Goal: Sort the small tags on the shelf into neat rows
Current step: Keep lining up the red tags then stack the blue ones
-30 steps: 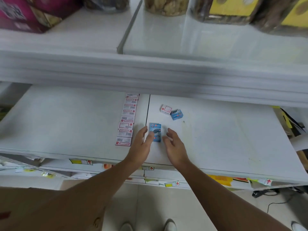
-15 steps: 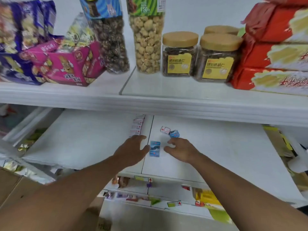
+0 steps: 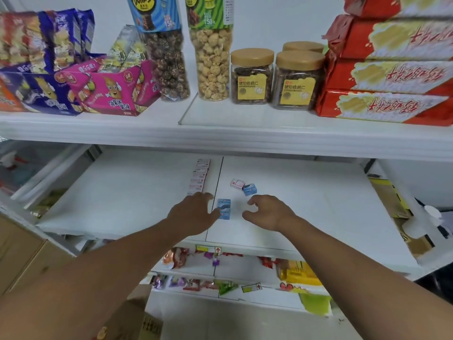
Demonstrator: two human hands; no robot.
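- the shelf (image 3: 306, 204) carries the tags: a row of white tags (image 3: 199, 176) runs front to back just left of the seam, a short blue pair (image 3: 224, 208) starts a second row just right of it, and a loose white tag (image 3: 237, 184) and loose blue tag (image 3: 250, 189) lie touching each other further back.
- the left hand (image 3: 193, 214) lies flat on the shelf, fingers fairly straight, thumb touching the left edge of the blue pair; it grips nothing.
- the right hand (image 3: 267, 212) hovers with fingers loosely curled and holds nothing, its fingertips just in front of the loose blue tag.
- the step in hand looks like fetching the loose blue tag. to do it well, pinch it by its edges without dragging the white one along.
- keep the left thumb as a stop so the blue pair stays square while the new tag butts against its far end.
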